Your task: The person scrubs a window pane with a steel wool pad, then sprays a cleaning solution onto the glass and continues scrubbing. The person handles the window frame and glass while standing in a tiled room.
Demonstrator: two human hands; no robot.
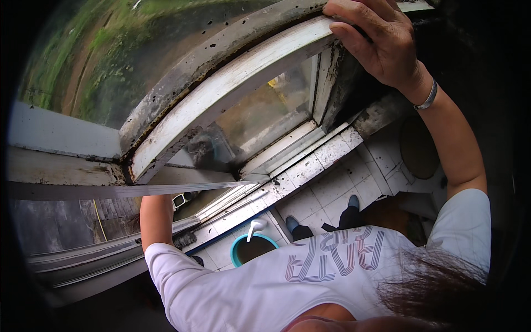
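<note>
My right hand (379, 47), with a silver bracelet on its wrist, holds the upper end of a white window frame (244, 68) between fingers and thumb. The frame is worn and has dark grime along its edges. My left forearm reaches up behind the lower white rail (137, 190) at the left, and my left hand is hidden beyond it. Behind the window glass (269, 110), a grey, fuzzy object (201, 149) shows dimly; what it is and whether my left hand touches it cannot be told.
Below me, a turquoise basin (233, 252) of dark liquid stands on the tiled floor with a white dipper (257, 225) at its rim. A speckled tiled sill (305, 168) runs beside the window tracks. Greenery lies outside. A grey fluffy thing (185, 239) rests by the lower track.
</note>
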